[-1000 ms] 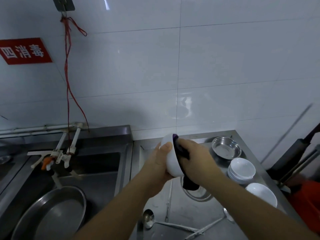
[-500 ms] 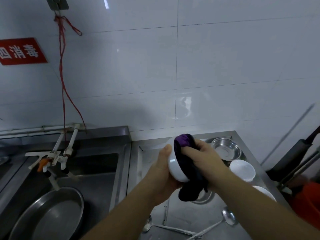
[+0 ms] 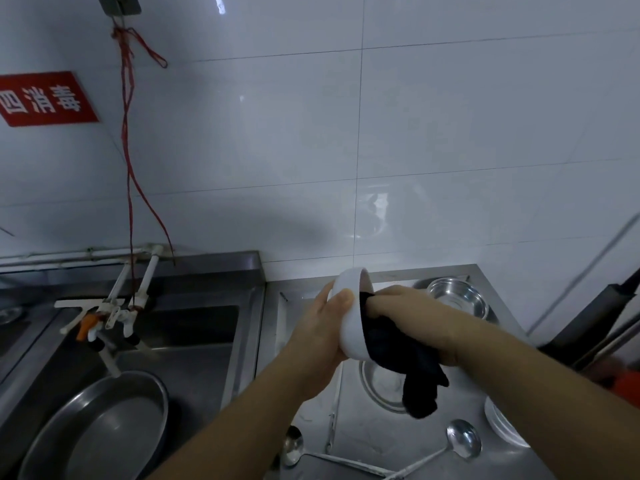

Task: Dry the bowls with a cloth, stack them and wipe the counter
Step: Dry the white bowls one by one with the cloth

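Note:
I hold a white bowl (image 3: 350, 327) on its side above the steel counter (image 3: 374, 441), its mouth facing right. My left hand (image 3: 320, 336) grips the bowl's outside, thumb on the rim. My right hand (image 3: 412, 315) presses a dark cloth (image 3: 403, 362) into the bowl's inside; the cloth's loose end hangs down below. A stack of white bowls (image 3: 502, 426) shows at the right under my right forearm, mostly hidden.
A steel bowl (image 3: 459, 296) sits at the counter's back right, a steel plate (image 3: 382, 384) lies under my hands, two ladles (image 3: 462, 443) near the front. Left is a sink (image 3: 194, 341) with a large steel basin (image 3: 100, 427) and a tap (image 3: 104, 317). Dark poles lean at far right.
My right hand has moved from the bowl's outer back into its inside with the cloth. The bowl has turned and the cloth's purple part is no longer showing.

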Motion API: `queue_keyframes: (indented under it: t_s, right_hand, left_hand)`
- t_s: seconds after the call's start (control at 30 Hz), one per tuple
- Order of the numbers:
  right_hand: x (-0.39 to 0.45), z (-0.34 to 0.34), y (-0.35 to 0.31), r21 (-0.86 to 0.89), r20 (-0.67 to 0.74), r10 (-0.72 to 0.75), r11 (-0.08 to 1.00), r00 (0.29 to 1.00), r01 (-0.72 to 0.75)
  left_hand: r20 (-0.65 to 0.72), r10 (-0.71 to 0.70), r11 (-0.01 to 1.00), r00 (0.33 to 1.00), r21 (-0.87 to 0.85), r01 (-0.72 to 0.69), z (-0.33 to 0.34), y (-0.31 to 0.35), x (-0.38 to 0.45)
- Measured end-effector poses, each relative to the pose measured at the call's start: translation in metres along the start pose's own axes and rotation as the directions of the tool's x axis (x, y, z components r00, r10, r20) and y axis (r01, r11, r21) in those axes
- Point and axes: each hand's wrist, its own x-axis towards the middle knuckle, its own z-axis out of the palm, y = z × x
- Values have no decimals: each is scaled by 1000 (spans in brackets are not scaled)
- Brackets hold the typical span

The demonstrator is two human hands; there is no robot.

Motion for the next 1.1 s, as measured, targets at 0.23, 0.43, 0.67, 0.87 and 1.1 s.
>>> queue_keyframes:
  t_s: [0.23, 0.43, 0.67, 0.87, 1.1]
  right_hand:
    - [2, 21, 9, 737, -39, 55, 676, 998, -8]
    - [-2, 28, 12, 742, -46, 81, 670, 996, -21]
    - [3, 29, 15, 835, -99, 0, 544, 995, 83]
    - [12, 28, 24, 825, -138, 26, 556, 990, 101]
    - [23, 42, 42, 806, -265, 265, 589, 927, 62]
  left_hand:
    - [18, 111, 986, 994, 126, -112, -2, -10, -5]
    - [105, 139, 668, 985, 724, -171, -30, -1, 0]
    - [-270, -89, 928, 959, 326, 178, -37, -4, 10]
    - [-143, -283, 920, 949, -320, 226, -45, -18, -8]
    - [-297, -105, 854, 949, -516, -67, -52, 3, 1]
